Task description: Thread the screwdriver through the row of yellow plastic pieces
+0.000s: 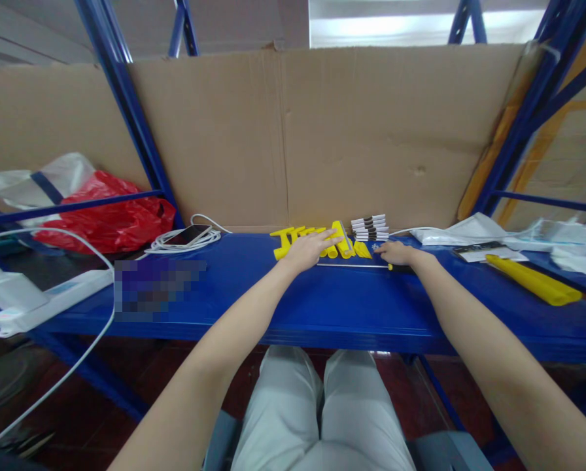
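My left hand (309, 250) reaches over a row of yellow plastic parts (283, 241), fingers stretched toward a yellow scraper-like piece (341, 237) with a pale edge. Whether it grips that piece is not clear. My right hand (395, 253) rests at the blue tabletop (273, 314), fingers spread near some tiny silvery pieces (375, 246). Beneath it lies a screwdriver (390, 267) with a thin shaft pointing left and its dark handle partly hidden by the wrist. Yellow wedge-shaped pieces (361, 250) lie between my hands. A stack of small white-and-black packs (370, 228) sits behind them.
On the left are a coiled white cable (182, 241), a power strip (57, 304) and a red bag (111, 212). To the right lie a yellow tube-like piece (533, 280) and white plastic bags (464, 230). A cardboard panel (352, 131) stands behind, between blue posts.
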A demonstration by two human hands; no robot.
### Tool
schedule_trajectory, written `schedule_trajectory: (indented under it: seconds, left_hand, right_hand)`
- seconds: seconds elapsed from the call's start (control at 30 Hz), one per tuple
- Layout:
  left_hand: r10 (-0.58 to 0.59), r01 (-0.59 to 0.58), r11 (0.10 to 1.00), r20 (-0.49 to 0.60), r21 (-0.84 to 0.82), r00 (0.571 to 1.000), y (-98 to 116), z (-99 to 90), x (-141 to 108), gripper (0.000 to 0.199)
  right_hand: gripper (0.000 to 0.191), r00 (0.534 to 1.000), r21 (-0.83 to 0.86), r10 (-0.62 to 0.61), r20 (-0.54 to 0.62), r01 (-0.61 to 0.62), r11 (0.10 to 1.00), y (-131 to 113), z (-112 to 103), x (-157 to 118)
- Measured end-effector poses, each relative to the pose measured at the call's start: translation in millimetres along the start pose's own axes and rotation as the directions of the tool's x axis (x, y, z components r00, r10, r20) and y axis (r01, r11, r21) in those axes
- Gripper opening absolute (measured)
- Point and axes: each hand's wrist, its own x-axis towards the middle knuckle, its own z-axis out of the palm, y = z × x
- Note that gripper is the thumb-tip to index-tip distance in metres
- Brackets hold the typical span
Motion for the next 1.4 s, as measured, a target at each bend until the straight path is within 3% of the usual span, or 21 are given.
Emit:
schedule_trajectory:
  seconds: [0.1,0.23,0.33,0.47,0.73,0.9,1.03,1.13,1.23,1.4]
  left_hand:
    - [0.018,-0.020,0.999,0.065,0.031,0.998,6,7.3,-2,0.073]
    - [0.024,-0.023,0.999,0.025,-0.033,0.999,10,21.6,-3,0.074]
    - [0.015,-0.016,0.998,-0.009,-0.062,1.000,12,28.9,-4,0.074]
    - [0.005,-0.004,1.000,0.023,-0.024,1.000,12,26.5,-4,0.075]
    - [-0.018,0.015,0.996,-0.040,-0.088,0.999,17,28.6,0,0.074]
    - [-0.036,0.036,0.999,-0.009,-0.029,0.999,22,29.2,-1,0.080]
    - [-0.055,0.016,0.972,0.162,0.233,0.985,21,14.7,-5,0.083]
    - [-0.078,0.017,0.956,0.199,0.292,0.977,20,5.2,-6,0.081]
    - [-0.084,0.024,0.958,0.197,0.287,0.977,22,2.5,-6,0.078]
    - [-0.066,-0.001,0.957,0.217,0.291,0.974,24,7.2,-5,0.078]
  right_hand:
    - [0.042,1.000,0.028,0.016,-0.015,-0.015,0.999,-9,-6,-3]
    - [0.034,0.983,0.309,-0.088,-0.162,0.135,0.941,-31,-23,-12]
    - [0.032,0.987,0.514,-0.127,-0.100,0.160,0.842,-49,-31,-22]
    - [0.015,0.976,0.616,-0.218,0.012,0.165,0.770,-65,-29,-31]
    - [0.013,0.991,0.712,-0.127,-0.029,0.110,0.693,-69,-33,-31]
    - [0.012,0.994,0.690,-0.107,-0.036,0.102,0.716,-62,-33,-29]
    - [0.012,0.995,0.664,0.068,-0.079,0.002,0.748,-41,-32,-24]
    - [0.014,0.987,0.629,0.135,-0.083,-0.053,0.776,-16,-34,-21]
    - [0.021,0.960,0.390,0.257,-0.111,-0.196,0.900,9,-34,-18]
    - [0.025,0.951,0.082,0.309,-0.027,-0.306,0.949,38,-27,-9]
